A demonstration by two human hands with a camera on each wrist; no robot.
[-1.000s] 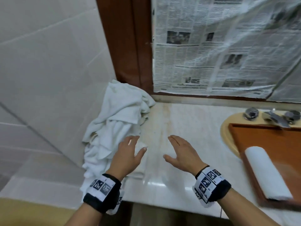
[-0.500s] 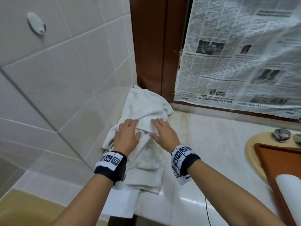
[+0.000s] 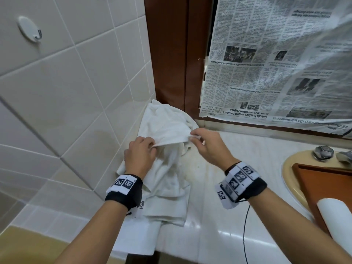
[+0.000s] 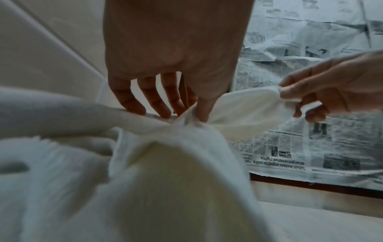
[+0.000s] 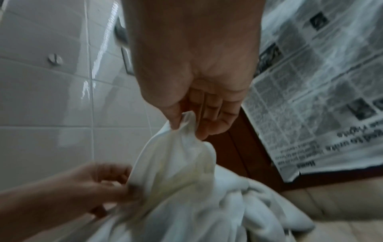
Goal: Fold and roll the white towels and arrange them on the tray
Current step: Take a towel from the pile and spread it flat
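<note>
Fingers of your left hand (image 3: 140, 156) and right hand (image 3: 206, 147) pinched one white towel (image 3: 169, 139) edge, stretched between them. Below lay the towel pile (image 3: 167, 189); a rolled towel (image 3: 337, 220) sat on the tray (image 3: 312, 180).

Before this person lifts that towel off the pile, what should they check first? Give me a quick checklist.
1. Left hand grip on the white cotton towel's hem: ok, pinched.
2. Right hand grip on the same hem: ok, pinched.
3. Hem taut between hands: ok.
4. Towel free of the crumpled white towel pile: cannot tell.
5. Bare pale marble counter to spread it on: ok.
6. Space on the brown wooden tray beside the rolled white towel: ok.
</note>
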